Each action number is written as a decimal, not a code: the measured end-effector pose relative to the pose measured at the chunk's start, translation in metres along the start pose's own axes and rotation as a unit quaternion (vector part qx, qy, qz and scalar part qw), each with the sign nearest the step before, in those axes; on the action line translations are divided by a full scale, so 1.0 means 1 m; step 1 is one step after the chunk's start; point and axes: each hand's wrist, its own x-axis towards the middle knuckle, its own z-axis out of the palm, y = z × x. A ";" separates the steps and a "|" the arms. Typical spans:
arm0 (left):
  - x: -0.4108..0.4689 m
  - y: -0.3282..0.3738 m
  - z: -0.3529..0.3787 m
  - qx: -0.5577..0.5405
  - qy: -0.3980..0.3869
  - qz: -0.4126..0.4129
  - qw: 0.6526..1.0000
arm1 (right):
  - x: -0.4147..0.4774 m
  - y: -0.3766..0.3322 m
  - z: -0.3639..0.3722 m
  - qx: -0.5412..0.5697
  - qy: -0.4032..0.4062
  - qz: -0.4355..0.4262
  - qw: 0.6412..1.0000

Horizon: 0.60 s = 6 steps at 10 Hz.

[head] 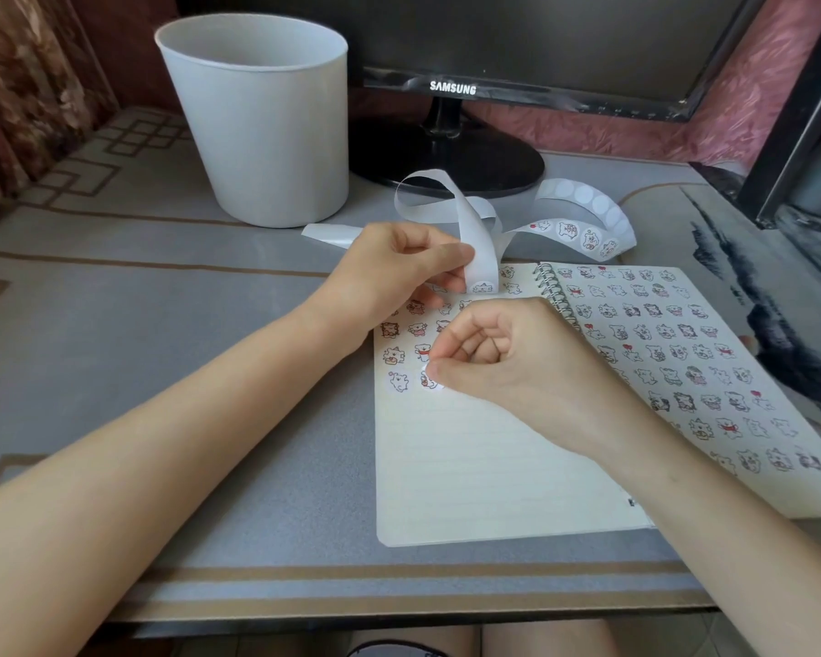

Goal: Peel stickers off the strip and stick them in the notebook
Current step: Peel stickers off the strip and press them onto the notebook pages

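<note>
- Your left hand [399,267] pinches the free end of the white paper sticker strip [482,220] between thumb and fingers. It holds the end just above the top of the left page, and one cartoon sticker shows at the tip.
- From your fingers the sticker strip loops up toward 12 o'clock, then curls away to 2 o'clock of the notebook. There its far coil carries more printed round stickers.
- Your right hand [503,353] is curled in. Its thumb and forefinger tips meet on a round white cartoon sticker [431,382] that lies on the left page, at the end of the lowest row.
- The open spiral-bound lined notebook [470,467] lies flat on the grey patterned desk mat [162,324]. Rows of stickers cover its right page and the top part of its left.
- A white plastic bin [266,120] stands at 11 o'clock from the notebook. A black Samsung monitor [494,40] stands at 12 o'clock, its round stand behind the strip's loop.
</note>
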 end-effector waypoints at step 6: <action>-0.001 0.001 0.000 0.010 0.002 -0.001 1.000 | 0.001 0.004 -0.002 -0.029 0.006 -0.004 1.000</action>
